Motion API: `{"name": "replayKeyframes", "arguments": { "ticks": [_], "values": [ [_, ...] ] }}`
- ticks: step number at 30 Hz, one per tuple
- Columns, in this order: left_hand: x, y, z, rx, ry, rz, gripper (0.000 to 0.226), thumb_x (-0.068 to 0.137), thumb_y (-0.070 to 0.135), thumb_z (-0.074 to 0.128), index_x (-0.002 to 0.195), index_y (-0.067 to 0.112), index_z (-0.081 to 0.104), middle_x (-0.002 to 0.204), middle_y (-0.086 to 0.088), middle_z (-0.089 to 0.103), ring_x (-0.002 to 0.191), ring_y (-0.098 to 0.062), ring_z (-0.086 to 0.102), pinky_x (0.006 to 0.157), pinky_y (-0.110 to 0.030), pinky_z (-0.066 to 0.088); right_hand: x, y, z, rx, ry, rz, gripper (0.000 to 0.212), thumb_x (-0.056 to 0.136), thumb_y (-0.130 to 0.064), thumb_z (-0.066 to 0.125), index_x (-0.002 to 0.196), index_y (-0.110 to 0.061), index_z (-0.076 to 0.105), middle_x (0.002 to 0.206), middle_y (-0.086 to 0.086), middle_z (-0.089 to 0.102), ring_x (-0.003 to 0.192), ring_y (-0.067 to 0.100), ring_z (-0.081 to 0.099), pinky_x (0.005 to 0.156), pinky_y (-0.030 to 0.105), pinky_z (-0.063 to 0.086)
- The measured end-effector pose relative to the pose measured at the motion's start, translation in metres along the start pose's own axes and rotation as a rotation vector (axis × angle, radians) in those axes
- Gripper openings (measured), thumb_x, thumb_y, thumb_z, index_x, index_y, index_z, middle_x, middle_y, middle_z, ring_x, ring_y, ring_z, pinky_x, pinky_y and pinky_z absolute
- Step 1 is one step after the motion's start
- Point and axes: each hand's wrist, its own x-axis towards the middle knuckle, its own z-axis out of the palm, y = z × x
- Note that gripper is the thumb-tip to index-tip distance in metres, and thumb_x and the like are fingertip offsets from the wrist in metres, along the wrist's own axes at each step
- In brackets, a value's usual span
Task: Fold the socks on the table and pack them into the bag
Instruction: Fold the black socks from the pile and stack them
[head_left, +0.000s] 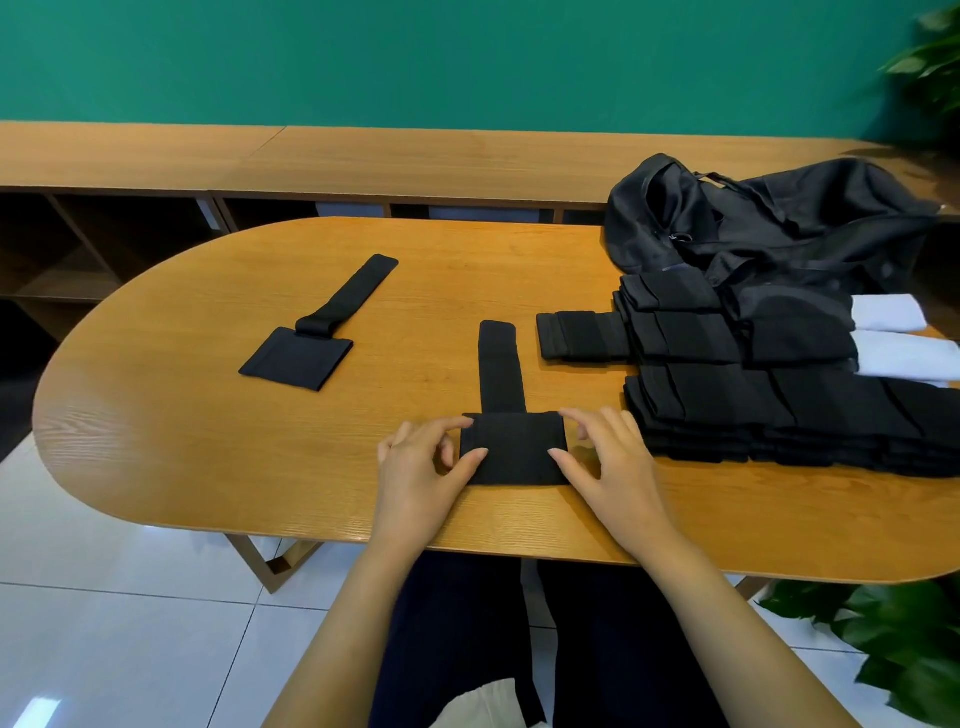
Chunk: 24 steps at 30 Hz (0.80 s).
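Note:
A black sock pair (511, 447) lies near the table's front edge, folded into a flat rectangle with one strip running away from me. My left hand (423, 467) pinches its left edge and my right hand (610, 457) pinches its right edge. A second folded black sock pair (311, 343), the same shape, lies to the left. A pile of several unfolded black socks (753, 374) covers the right side, with white socks (893, 332) beside it. The black bag (753, 223) lies slumped at the back right.
The oval wooden table (208, 441) has bare wood on its left half. A wooden shelf bench (363, 166) runs along the green wall behind. Leafy plants (893, 639) stand at the right, near the table's corner. My legs are under the front edge.

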Motion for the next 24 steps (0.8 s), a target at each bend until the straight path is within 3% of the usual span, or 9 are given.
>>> {"name": "replayKeyframes", "arguments": {
  "ticks": [4,8,13,16,20,24],
  "values": [
    [0.0013,-0.0018,0.0017,0.012,-0.076,0.083,0.031,0.079,0.052,0.065,0.104,0.035,0.069,0.097,0.02,0.057,0.101,0.003,0.044,0.096,-0.036,0.032,0.0013,-0.0021,-0.0018,-0.127,-0.195,-0.166,0.052,0.089,-0.06,0.049,0.131,-0.031,0.057,0.134,-0.016,0.051,0.129,0.003,0.035,0.104,0.024,0.024],
    [0.0014,-0.003,0.0028,-0.003,-0.122,0.097,0.041,0.076,0.066,0.054,0.1,0.037,0.07,0.105,0.024,0.058,0.111,0.007,0.044,0.1,-0.031,0.025,0.002,-0.0002,0.0004,-0.154,-0.241,-0.146,0.059,0.085,-0.069,0.044,0.133,-0.037,0.056,0.14,-0.022,0.048,0.136,-0.002,0.028,0.109,0.022,0.012],
    [0.0013,-0.0001,0.0017,0.018,-0.183,0.099,0.052,0.068,0.074,0.056,0.105,0.039,0.069,0.108,0.031,0.054,0.115,0.009,0.04,0.1,-0.016,0.015,-0.0008,0.0009,0.0024,-0.135,-0.131,-0.155,0.052,0.093,-0.061,0.033,0.121,-0.033,0.065,0.13,-0.018,0.06,0.127,-0.004,0.038,0.11,0.019,0.013],
    [0.0017,0.0012,0.0013,0.045,-0.199,0.116,0.054,0.067,0.072,0.059,0.109,0.039,0.068,0.108,0.033,0.053,0.114,0.009,0.038,0.097,-0.018,0.015,-0.0008,0.0015,0.0026,-0.096,-0.069,-0.139,0.047,0.095,-0.053,0.034,0.111,-0.03,0.071,0.122,-0.016,0.065,0.121,-0.004,0.042,0.11,0.024,0.019],
    [0.0015,0.0014,0.0004,0.037,-0.156,0.134,0.039,0.075,0.062,0.059,0.102,0.037,0.072,0.112,0.029,0.055,0.116,0.002,0.039,0.097,-0.028,0.019,-0.001,0.0015,0.0025,-0.045,0.009,-0.132,0.043,0.095,-0.047,0.037,0.105,-0.026,0.073,0.113,-0.013,0.068,0.113,-0.013,0.034,0.104,0.032,0.029],
    [0.0015,0.0015,-0.0002,0.019,-0.123,0.099,0.043,0.08,0.062,0.05,0.101,0.032,0.072,0.115,0.029,0.058,0.121,-0.002,0.04,0.099,-0.023,0.017,-0.0019,-0.0003,-0.0001,-0.019,0.048,-0.133,0.042,0.091,-0.053,0.044,0.104,-0.026,0.073,0.108,-0.013,0.067,0.111,-0.012,0.035,0.098,0.03,0.032]
  ]
}}
